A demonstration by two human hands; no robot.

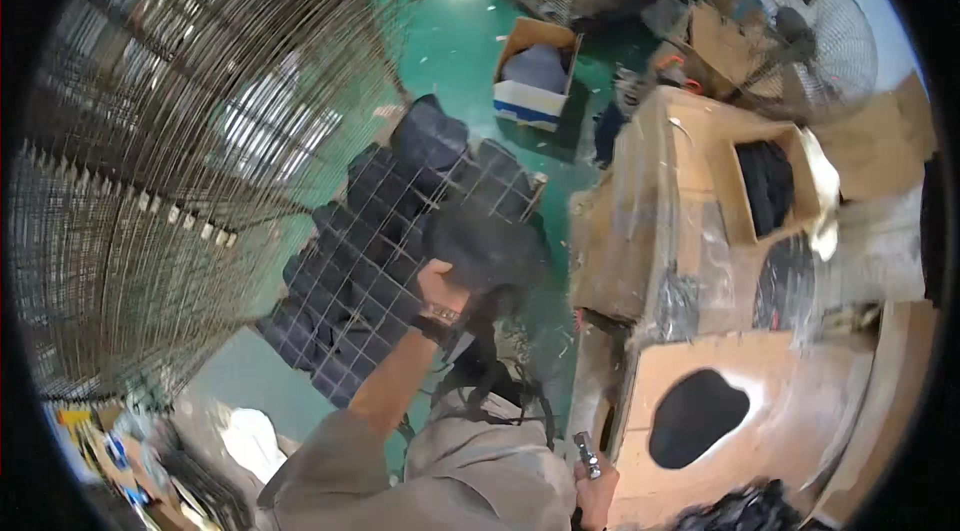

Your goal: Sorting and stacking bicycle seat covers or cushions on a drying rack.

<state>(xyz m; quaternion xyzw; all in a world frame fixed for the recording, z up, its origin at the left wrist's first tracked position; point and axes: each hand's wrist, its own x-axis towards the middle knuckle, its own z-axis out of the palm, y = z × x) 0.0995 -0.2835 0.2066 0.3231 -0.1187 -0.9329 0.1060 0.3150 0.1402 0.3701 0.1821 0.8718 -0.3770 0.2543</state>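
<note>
My left hand (440,293) reaches forward, wearing a bracelet or watch at the wrist, and grips a dark, rounded cap-like piece (485,246) that is smeared by motion. That piece is over a wire grid rack (375,316) on which several similar dark cap-like pieces (430,134) sit in rows. Low at the right, beside the workbench, my right hand (597,493) is closed around a small shiny metal hand tool (587,453); its exact kind is unclear. A flat black rounded piece (698,418) lies on the bench (640,421) near that hand.
Tall wire racks (200,131) fill the left side. On the green floor ahead stands an open carton (535,96) with grey-blue contents. A plastic-wrapped box (640,201) is on the right, with a small carton (795,181) of black pieces on it. Behind stands a fan (840,51).
</note>
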